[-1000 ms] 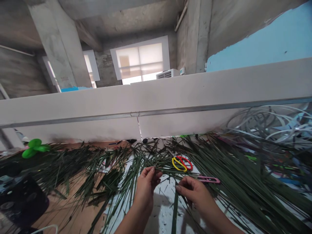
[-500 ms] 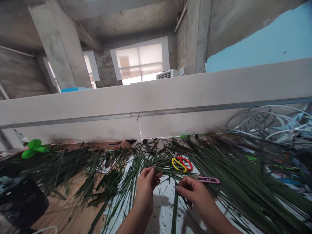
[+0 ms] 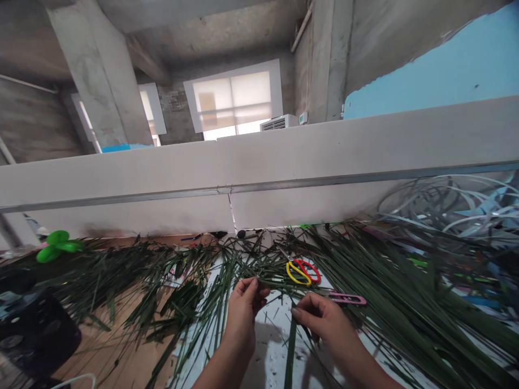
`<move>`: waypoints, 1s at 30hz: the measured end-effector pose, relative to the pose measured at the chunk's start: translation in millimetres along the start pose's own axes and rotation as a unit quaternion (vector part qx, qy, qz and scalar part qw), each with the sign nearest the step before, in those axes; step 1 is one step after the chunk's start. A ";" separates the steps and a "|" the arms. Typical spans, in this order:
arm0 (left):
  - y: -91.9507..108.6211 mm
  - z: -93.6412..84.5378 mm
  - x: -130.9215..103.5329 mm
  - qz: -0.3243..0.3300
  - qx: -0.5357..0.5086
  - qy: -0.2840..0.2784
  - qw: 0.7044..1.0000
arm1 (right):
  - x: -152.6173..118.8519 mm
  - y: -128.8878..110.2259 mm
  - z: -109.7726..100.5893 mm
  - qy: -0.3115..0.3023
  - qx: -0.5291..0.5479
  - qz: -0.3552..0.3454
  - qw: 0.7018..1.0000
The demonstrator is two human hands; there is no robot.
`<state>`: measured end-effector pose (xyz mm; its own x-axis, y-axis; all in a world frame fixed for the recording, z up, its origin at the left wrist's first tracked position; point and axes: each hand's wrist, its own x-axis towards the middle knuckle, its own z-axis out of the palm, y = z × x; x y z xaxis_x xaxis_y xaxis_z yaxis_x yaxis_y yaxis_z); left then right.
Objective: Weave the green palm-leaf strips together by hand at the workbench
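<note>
My left hand (image 3: 246,302) is closed, thumb against fingers, at thin green leaf strips near the middle of the table; the small piece between its fingertips is hard to make out. To its right, my right hand (image 3: 318,316) pinches the top of a long green leaf strip (image 3: 291,351) that hangs down toward the bottom edge. Scissors with red and yellow handles (image 3: 299,273) lie on the leaves just beyond my hands. A pink-handled cutter (image 3: 349,299) rests behind my right hand.
Long green leaves (image 3: 389,281) cover the right side, cut leaf pieces (image 3: 182,302) the left. A dark container (image 3: 38,329) stands at far left, near a green balloon-like object (image 3: 58,247). Coiled white strips (image 3: 438,205) lie at right. A low white partition (image 3: 259,162) runs behind.
</note>
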<state>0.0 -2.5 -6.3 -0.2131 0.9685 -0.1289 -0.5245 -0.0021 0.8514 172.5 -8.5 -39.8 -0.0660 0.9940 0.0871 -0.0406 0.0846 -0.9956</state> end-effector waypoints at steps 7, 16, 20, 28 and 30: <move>-9.8 7.0 -14.2 -0.032 0.076 -0.085 0.993 | 1.6 -11.1 -0.8 0.034 0.043 0.043 0.998; -15.8 12.0 -21.3 -0.038 0.121 -0.096 0.987 | -0.6 -7.0 1.2 0.025 0.060 0.001 0.998; -16.5 14.4 -21.2 -0.029 0.115 -0.087 0.989 | 1.8 -2.4 2.8 0.027 0.064 0.004 0.998; -13.3 14.0 -20.2 0.018 0.135 -0.066 0.988 | 1.6 -7.8 0.6 0.053 0.059 0.000 0.997; -12.4 12.1 -20.2 0.027 0.126 -0.056 0.990 | 0.2 -10.7 0.3 0.057 0.054 0.003 0.997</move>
<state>20.8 -19.1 -8.2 -0.1352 0.9902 -0.0355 -0.2895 -0.0052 0.9572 172.6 -9.2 -29.2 0.0475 0.9964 0.0700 -0.1476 0.0763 -0.9861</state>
